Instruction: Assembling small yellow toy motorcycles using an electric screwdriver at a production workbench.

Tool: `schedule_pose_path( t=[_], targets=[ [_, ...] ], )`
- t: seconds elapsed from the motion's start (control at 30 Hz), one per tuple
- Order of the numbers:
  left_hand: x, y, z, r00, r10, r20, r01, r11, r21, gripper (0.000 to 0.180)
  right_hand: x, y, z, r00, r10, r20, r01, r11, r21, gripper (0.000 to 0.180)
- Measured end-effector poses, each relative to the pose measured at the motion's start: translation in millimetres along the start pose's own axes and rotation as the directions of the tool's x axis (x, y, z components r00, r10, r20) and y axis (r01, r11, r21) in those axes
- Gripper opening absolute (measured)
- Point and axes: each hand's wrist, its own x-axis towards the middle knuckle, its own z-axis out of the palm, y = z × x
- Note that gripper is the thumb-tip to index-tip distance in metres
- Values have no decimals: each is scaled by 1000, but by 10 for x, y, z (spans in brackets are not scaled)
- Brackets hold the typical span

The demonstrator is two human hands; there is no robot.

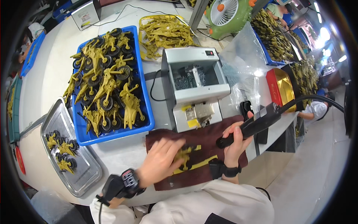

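My left hand presses down on a yellow plastic toy part with black wheels that lies on a dark brown cloth mat. My right hand is wrapped around a black electric screwdriver, held tilted with its tip low over the mat beside the toy part. A black cable runs from the tool's rear up to the right. Yellow strips on the mat frame the part.
A grey screw feeder box stands just behind the mat. A blue bin of yellow wheeled toys is to the left, a metal tray with a few toys lower left. Plastic bags, a red-gold box and a green fan lie behind.
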Motion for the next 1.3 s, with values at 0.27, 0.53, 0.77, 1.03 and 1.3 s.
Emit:
schedule_pose_path(
  t=[0.27, 0.53, 0.77, 1.03, 1.3],
  targets=[
    [-103, -234, 378, 979, 171, -109, -134, 949, 285, 59, -193, 18, 81, 955, -237, -176, 222, 970, -103, 64],
    [-171, -333, 333, 989, 119, 83, -130, 981, 147, 99, -126, 53, 179, 958, -208, -198, 170, 966, -196, 69],
    [-215, -324, 370, 990, 73, 122, -86, 991, 105, 95, -267, 34, 265, 916, -220, -336, 125, 952, -281, 71],
    [-170, -329, 392, 992, 118, 41, -122, 989, 89, 97, -225, -136, 214, 957, -199, -214, 154, 966, -209, 69],
    [-298, -253, 398, 986, 165, -2, -163, 974, 158, 97, 130, -648, 582, 910, -415, 3, 415, 909, -33, 90]
  ],
)
